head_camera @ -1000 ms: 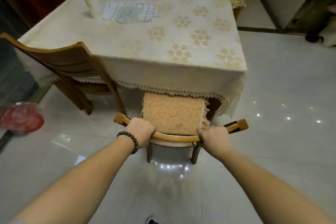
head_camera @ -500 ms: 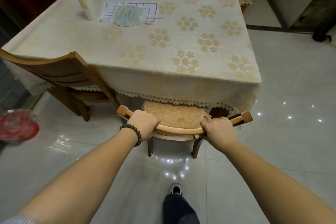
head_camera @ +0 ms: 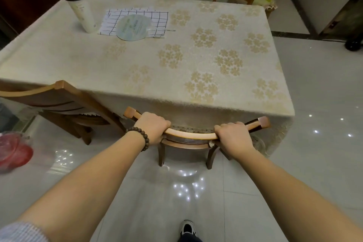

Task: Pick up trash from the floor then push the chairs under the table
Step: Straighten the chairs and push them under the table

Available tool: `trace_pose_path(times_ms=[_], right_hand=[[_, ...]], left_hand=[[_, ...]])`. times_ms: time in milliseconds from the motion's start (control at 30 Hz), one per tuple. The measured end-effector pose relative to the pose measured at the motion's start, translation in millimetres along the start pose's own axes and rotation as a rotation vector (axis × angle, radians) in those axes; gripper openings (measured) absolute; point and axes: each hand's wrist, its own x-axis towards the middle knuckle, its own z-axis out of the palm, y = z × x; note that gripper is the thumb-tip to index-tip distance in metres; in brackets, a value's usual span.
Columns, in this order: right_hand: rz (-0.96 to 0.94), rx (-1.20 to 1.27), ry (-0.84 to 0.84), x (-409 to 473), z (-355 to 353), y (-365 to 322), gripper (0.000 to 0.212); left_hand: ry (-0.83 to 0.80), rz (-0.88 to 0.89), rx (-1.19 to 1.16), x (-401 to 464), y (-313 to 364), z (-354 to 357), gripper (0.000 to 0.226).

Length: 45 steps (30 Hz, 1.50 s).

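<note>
Low in the centre of the frame, both hands are gripping the curved top rail of a light brown wooden chair. The left hand, wearing a dark beaded bracelet, is curling tightly around the rail's left part, and the right hand is closing fully around its right part. The chair's seat is sitting hidden beneath the cream floral-tablecloth table, with its back just beside the hanging cloth edge. A second brown wooden chair is standing angled out at the left. A red plastic bag is lying on the pale tiled floor at the left edge.
</note>
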Motion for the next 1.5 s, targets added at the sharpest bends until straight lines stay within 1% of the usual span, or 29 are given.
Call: trace_pose_path(times_ms=[200,467,533,600,667,733,800,833,867,900,1000,1167,1267,1333,1500], right_hand=[[0.011,-0.035,0.019,37.4,4.5,16.2,0.008],[0.011,-0.067,0.029,47.2,11.8,21.1,0.012],[0.035,-0.076,0.044,45.5,10.5,17.4,0.016],[0.063,-0.047,0.109,43.0,9.1,14.4,0.017],[0.087,-0.015,0.113,41.6,8.9,12.1,0.016],[0.092,0.008,0.089,42.4,4.6,11.1,0.03],[0.102,0.049,0.028,40.9,-1.2,10.3,0.055],[0.105,0.079,0.005,38.4,-4.6,9.2,0.069],[0.108,0.107,0.006,34.5,-8.0,7.1,0.078],[0.113,0.137,0.035,29.5,-11.5,4.4,0.082],[0.148,0.212,0.146,11.0,-17.7,-4.9,0.076],[0.277,0.333,0.257,-31.1,-19.1,-29.4,0.07],[0.359,0.377,0.287,-55.0,-14.3,-47.6,0.067],[0.414,0.393,0.293,-69.5,-10.1,-57.5,0.065],[0.56,0.398,0.268,-112.9,7.9,-63.8,0.065]], left_hand=[[0.015,0.011,0.0,32.4,-25.2,-1.7,0.014],[0.039,0.034,0.023,41.6,-34.3,-0.2,0.017],[0.056,0.025,0.022,39.6,-32.9,-0.5,0.018],[0.077,-0.004,0.012,38.2,-30.0,-0.5,0.019],[0.086,-0.061,-0.016,36.9,-26.1,0.0,0.027],[0.086,-0.118,-0.056,34.9,-22.1,0.1,0.047],[0.1,-0.153,-0.137,28.7,-18.1,-2.2,0.068],[0.116,-0.169,-0.179,23.6,-16.3,-3.9,0.074],[0.136,-0.184,-0.21,17.2,-15.0,-6.2,0.077],[0.161,-0.2,-0.234,10.3,-14.0,-8.5,0.078],[0.262,-0.252,-0.286,-12.9,-9.7,-14.2,0.075],[0.411,-0.316,-0.37,-54.5,15.3,-16.4,0.074],[0.425,-0.349,-0.426,-69.4,38.7,-10.1,0.075],[0.428,-0.341,-0.453,-73.7,58.1,-4.5,0.075],[0.379,-0.223,-0.475,-76.2,107.1,4.2,0.072]])
